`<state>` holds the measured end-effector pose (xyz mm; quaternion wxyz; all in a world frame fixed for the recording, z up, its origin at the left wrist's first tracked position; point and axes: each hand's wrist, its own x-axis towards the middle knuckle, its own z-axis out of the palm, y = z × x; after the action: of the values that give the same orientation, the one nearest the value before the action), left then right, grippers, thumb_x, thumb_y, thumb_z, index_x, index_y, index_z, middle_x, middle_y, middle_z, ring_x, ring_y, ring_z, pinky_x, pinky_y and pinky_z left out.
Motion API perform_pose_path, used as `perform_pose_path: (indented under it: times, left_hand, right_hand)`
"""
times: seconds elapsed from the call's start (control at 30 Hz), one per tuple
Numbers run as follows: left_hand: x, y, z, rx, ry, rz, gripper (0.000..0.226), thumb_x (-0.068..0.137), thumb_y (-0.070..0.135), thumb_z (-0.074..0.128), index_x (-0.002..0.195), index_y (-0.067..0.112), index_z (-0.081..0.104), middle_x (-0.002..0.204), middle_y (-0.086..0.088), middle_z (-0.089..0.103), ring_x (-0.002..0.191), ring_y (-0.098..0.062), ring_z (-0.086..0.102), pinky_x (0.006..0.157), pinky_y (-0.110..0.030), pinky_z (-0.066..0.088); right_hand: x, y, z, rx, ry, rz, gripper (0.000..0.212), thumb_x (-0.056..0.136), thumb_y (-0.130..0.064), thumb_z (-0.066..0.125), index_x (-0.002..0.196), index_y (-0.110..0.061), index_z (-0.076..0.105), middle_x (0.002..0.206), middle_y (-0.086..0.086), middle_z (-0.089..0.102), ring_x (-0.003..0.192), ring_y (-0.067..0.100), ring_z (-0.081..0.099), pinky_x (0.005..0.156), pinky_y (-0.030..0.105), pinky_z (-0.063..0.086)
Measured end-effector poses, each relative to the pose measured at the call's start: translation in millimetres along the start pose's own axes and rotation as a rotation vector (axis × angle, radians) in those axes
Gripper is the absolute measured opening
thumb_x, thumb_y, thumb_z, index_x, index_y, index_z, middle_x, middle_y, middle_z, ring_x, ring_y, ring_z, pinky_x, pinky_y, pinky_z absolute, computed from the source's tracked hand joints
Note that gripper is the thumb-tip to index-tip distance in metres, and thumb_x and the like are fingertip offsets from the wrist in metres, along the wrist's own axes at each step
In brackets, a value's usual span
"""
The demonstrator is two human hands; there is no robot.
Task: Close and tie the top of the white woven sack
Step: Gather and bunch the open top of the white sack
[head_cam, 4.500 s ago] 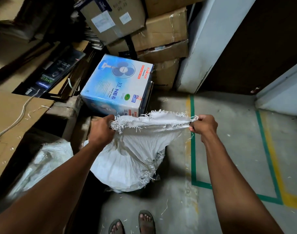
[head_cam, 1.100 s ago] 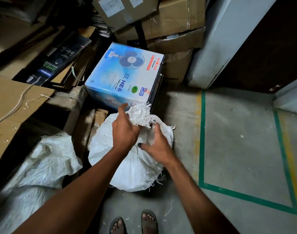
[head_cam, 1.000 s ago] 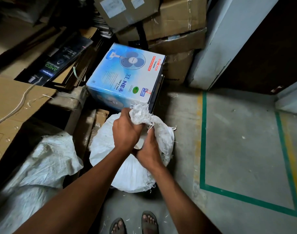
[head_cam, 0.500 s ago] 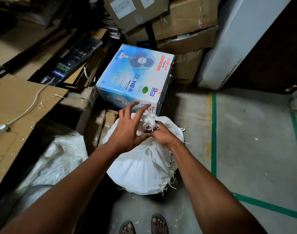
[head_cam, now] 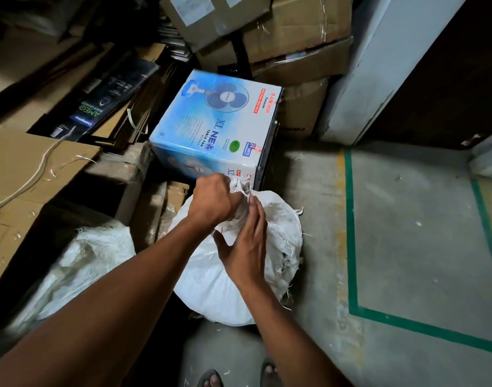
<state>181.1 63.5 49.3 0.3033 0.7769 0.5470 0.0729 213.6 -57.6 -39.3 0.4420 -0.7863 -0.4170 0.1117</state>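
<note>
Head view looks down on a concrete floor (head_cam: pixel 406 247) marked with green tape lines (head_cam: pixel 351 233), bordered at the left and back by stacked cardboard boxes (head_cam: pixel 295 32) and flattened cardboard (head_cam: pixel 24 163). A blue table fan box (head_cam: pixel 216 127) stands on the floor in front of the stack. Just below it in the picture, touching or nearly touching its lower corner, sits the white woven sack (head_cam: pixel 219 289), bulging and upright on the floor, with frayed threads along its right side. A second white sack (head_cam: pixel 79 263) slumps to the left, apart from it. Both forearms reach in over the woven sack. The left hand (head_cam: pixel 212 202) is clenched around the gathered sack top (head_cam: pixel 240 187), which sticks out beyond the knuckles. The right hand (head_cam: pixel 246 247) lies just below that bunch, fingers straight and relaxed, grasping nothing, fingertips against the neck.
</note>
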Motion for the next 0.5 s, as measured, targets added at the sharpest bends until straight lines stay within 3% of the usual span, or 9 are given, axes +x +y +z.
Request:
perform_pose_path:
  times: [0.07,0.13,0.2,0.27,0.33,0.4,0.47,0.5]
  left_hand:
    - [5.2,-0.5,5.4,-0.133,-0.004,-0.113,0.044,0.072,0.043,0.063,0.087,0.004,0.076,0.082,-0.019,0.072,0.082,-0.038,0.070,0.070,-0.039,0.055]
    - [9.7,-5.1,10.7,-0.362,-0.029,-0.246,0.042,0.070,0.040,0.069,0.090,0.004,0.079,0.089,-0.021,0.077,0.082,-0.039,0.075,0.072,-0.043,0.064]
    - [11.1,-8.8,11.8,-0.568,-0.066,-0.315,0.027,0.077,0.034,0.077,0.082,0.007,0.076,0.085,-0.018,0.078,0.069,-0.031,0.073,0.061,-0.035,0.059]
    - [13.9,-17.3,11.0,-0.610,-0.104,-0.305,0.030,0.089,0.038,0.078,0.087,0.008,0.076,0.084,-0.011,0.079,0.064,-0.024,0.070,0.062,-0.029,0.051]
    - [14.5,-29.3,7.7,-0.519,-0.133,-0.215,0.054,0.091,0.062,0.072,0.089,0.009,0.079,0.080,-0.006,0.082,0.065,-0.021,0.075,0.068,-0.030,0.054]
    - [15.9,-41.6,4.8,-0.238,-0.054,-0.075,0.082,0.083,0.089,0.060,0.073,0.009,0.075,0.065,-0.003,0.076,0.065,-0.022,0.073,0.069,-0.034,0.055]
    - [17.7,-53.7,11.7,-0.007,0.075,0.047,0.089,0.075,0.098,0.056,0.070,0.009,0.062,0.063,-0.001,0.067,0.065,-0.023,0.065,0.065,-0.037,0.050]
    - [20.5,-58.8,17.4,0.005,0.115,0.115,0.081,0.073,0.096,0.061,0.078,0.015,0.061,0.076,0.000,0.067,0.071,-0.021,0.063,0.067,-0.038,0.049]
  right_hand:
    - [5.0,-1.6,10.0,0.026,0.046,0.065,0.082,0.101,-0.052,0.060,0.164,-0.009,0.030,0.166,0.010,0.038,0.154,0.026,0.037,0.125,0.039,0.036]
    - [21.2,1.1,18.2,0.093,0.065,0.169,0.068,0.095,-0.022,0.062,0.159,-0.014,0.041,0.154,0.011,0.052,0.142,0.030,0.051,0.115,0.046,0.047]
    - [40.2,9.2,21.2,0.164,0.026,0.168,0.064,0.086,-0.011,0.054,0.150,-0.013,0.053,0.142,0.011,0.065,0.130,0.031,0.062,0.110,0.045,0.051]
    - [58.9,23.2,17.2,0.283,-0.099,0.176,0.057,0.085,-0.010,0.054,0.142,-0.012,0.064,0.134,0.008,0.073,0.124,0.025,0.068,0.111,0.043,0.051]
    - [74.9,38.3,10.8,0.355,-0.305,0.240,0.042,0.092,-0.013,0.064,0.133,-0.018,0.071,0.130,0.004,0.075,0.124,0.019,0.068,0.114,0.044,0.050]
    - [88.4,46.1,4.4,0.383,-0.459,0.261,0.030,0.092,-0.019,0.068,0.120,-0.027,0.075,0.126,0.001,0.076,0.121,0.018,0.068,0.114,0.044,0.050]
    - [101.4,58.4,3.3,0.434,-0.543,0.218,0.028,0.095,-0.010,0.070,0.117,-0.028,0.073,0.121,0.001,0.074,0.111,0.013,0.068,0.106,0.028,0.053]
    - [108.0,65.1,3.5,0.480,-0.587,0.220,0.028,0.098,-0.004,0.069,0.120,-0.022,0.071,0.120,0.003,0.072,0.105,0.008,0.069,0.099,0.019,0.053]
